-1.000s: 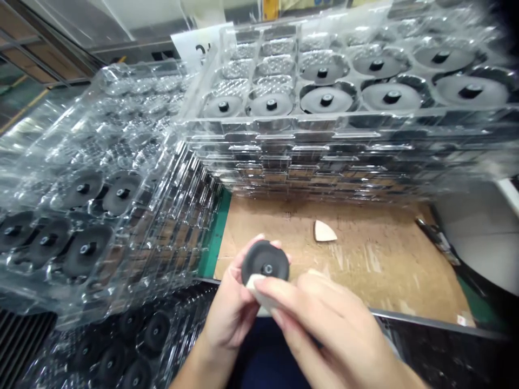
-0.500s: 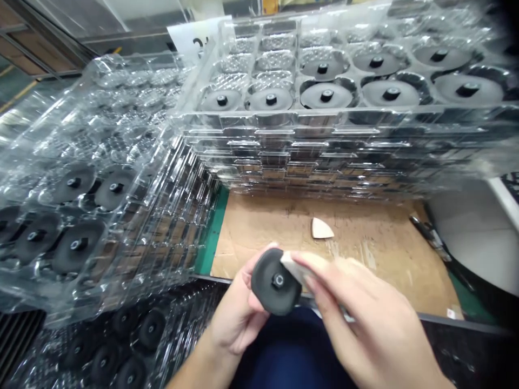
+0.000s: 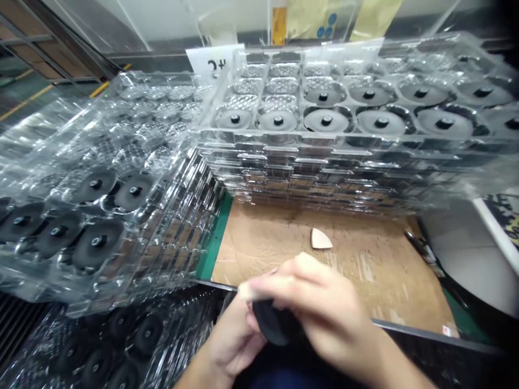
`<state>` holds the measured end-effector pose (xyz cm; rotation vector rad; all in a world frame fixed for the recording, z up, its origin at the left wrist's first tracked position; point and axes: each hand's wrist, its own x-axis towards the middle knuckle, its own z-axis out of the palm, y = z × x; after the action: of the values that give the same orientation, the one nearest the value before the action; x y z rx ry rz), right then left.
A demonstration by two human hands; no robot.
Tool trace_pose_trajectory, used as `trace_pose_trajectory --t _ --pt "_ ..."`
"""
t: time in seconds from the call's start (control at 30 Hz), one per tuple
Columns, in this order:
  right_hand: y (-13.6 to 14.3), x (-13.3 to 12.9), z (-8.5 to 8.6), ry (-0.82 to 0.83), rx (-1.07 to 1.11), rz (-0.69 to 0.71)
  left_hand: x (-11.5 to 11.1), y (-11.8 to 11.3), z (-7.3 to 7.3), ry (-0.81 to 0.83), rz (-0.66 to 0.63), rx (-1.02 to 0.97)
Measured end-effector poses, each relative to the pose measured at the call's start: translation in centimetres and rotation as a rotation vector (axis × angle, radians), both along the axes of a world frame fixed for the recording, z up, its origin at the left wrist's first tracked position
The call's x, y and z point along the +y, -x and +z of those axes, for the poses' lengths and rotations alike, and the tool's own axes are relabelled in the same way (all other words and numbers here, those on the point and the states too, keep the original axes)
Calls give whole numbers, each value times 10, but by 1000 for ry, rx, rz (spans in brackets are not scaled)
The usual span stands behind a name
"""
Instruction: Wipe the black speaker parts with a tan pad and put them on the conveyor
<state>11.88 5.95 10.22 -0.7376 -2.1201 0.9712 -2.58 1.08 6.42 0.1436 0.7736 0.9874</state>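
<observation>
Left hand [image 3: 232, 339] is gripping a black disc [image 3: 271, 324] — right hand [image 3: 324, 305] is pinching a pale pad [image 3: 248, 292] beside the disc's left edge.

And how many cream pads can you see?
2: one cream pad lies on the cardboard, and a second pad is in the right hand, mostly covered. Others may be hidden.

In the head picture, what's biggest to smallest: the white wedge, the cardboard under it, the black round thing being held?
1. Cardboard
2. Black round thing, partly hidden, looking bigger partly because it's nearer the camera
3. White wedge
</observation>
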Motion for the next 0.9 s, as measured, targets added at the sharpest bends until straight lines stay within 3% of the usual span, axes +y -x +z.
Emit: trace_pose_trajectory --t 0.13,0.27,0.33,0.43,0.57,0.67,0.77,0.9 --pt "-15 15 -42 190 -152 -387 6 6 3 17 11 -89" --pt "-22 10 -98 255 -262 -336 17 11 -7 58 75 -110" --pt "-23 7 -111 277 -267 -327 22 11 -14 95 119 -114" --pt "-23 14 -98 314 -278 -407 29 7 -20 127 137 -143" --pt "-15 25 -46 202 -132 -587 37 -3 -20 108 156 -117" --pt "-5 23 -19 39 -56 -390 43 -7 -19 128 134 -60" --pt "2 22 -12 77 -90 -193 47 -10 -18 144 113 -5" --pt "11 29 -11 7 -132 -325 44 -15 -13 115 111 16"
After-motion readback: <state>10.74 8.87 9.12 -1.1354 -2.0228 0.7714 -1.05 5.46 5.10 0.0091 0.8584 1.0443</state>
